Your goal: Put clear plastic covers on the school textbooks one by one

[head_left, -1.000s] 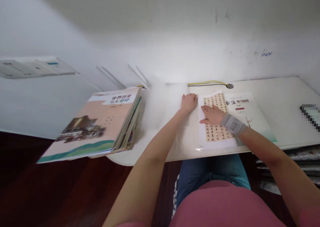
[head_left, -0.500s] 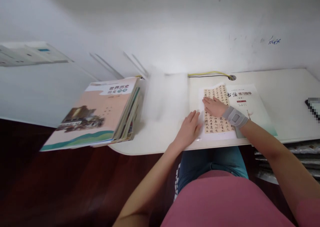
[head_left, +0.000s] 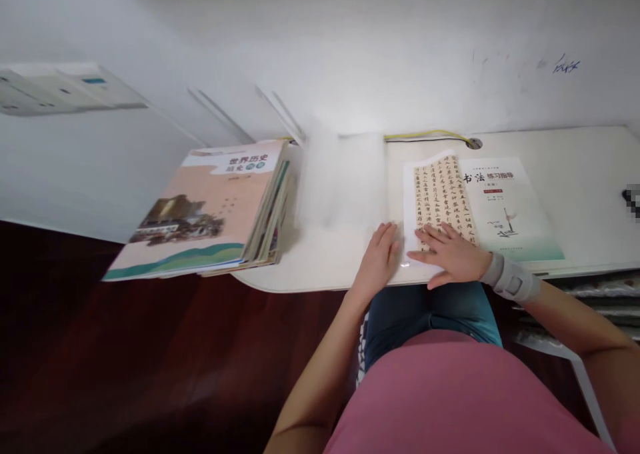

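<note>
A calligraphy workbook [head_left: 520, 207] lies on the white desk, its pale cover printed with Chinese characters. Left of that cover, and joining or overlapping it, is a sheet with columns of brush writing [head_left: 440, 191]; its upper edge curves up slightly. My right hand [head_left: 453, 254], with a grey wrist wrap, rests flat on the lower part of this sheet, fingers spread. Beside the sheet's lower left edge, my left hand [head_left: 379, 257] lies on the desk with its fingers stretched out. Neither hand grips anything.
A stack of books [head_left: 200, 207] sits at the desk's left end, overhanging its front edge. The white desk [head_left: 320, 257] meets a wall behind. A yellow cable [head_left: 425, 134] runs to a cable hole [head_left: 474, 144]. A blurred dark object [head_left: 631, 201] is at far right.
My right hand has slid from the upper middle of the written sheet down to its lower edge. My left hand stays beside the sheet. The view has shifted slightly.
</note>
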Available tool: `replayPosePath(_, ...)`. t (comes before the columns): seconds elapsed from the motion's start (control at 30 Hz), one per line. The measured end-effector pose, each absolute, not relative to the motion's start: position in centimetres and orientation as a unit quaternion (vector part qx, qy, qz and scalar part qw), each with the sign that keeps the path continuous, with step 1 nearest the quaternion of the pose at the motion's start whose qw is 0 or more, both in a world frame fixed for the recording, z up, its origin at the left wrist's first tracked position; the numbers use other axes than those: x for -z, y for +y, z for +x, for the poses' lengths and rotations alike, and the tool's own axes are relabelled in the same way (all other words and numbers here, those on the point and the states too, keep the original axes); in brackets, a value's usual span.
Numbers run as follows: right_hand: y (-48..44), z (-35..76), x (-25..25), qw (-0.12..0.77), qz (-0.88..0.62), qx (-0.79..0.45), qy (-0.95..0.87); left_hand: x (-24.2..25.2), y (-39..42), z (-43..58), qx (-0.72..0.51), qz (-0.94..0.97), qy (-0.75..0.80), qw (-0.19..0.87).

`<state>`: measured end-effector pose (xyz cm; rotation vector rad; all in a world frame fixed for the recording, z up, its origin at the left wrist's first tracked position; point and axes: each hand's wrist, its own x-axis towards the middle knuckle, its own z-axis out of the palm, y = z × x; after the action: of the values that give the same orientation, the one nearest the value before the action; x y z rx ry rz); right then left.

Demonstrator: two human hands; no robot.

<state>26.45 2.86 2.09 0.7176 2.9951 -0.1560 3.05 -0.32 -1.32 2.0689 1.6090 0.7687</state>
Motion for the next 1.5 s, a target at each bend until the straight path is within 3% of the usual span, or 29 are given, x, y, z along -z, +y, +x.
replayPosePath(0.23,3.8,26.0,-2.4,0.045,0.199,0.115,0.972,1.5,-0.3,3.1,-0.293,0.739,0.574,0.197)
replayPosePath(0.57,5.2,24.2,-3.3,0.038,0.115,0.025,0.992,0.9,-0.4,2.8,-0.283,0.745,0.557,0.233)
replayPosePath(0.83,5.3,24.6,-4.1,0.066,0.090,0.035,0.993,1.3,-0.5,3.1,-0.285,0.745,0.566,0.207)
replayPosePath(0.93,5.5,26.8,-4.9,0.015,0.145,0.061,0.987,1.5,-0.7,3.0,-0.293,0.744,0.569,0.192)
replayPosePath(1.13,8.6,32.5,-3.0,-0.190,0.474,0.120,0.851,1.1,-1.0,3.7,-0.306,0.758,0.564,0.120)
replayPosePath(1.5,17.6,28.4,0.6,-0.262,0.543,0.218,0.767,-1.6,-0.8,11.7,-0.168,0.921,0.348,0.054)
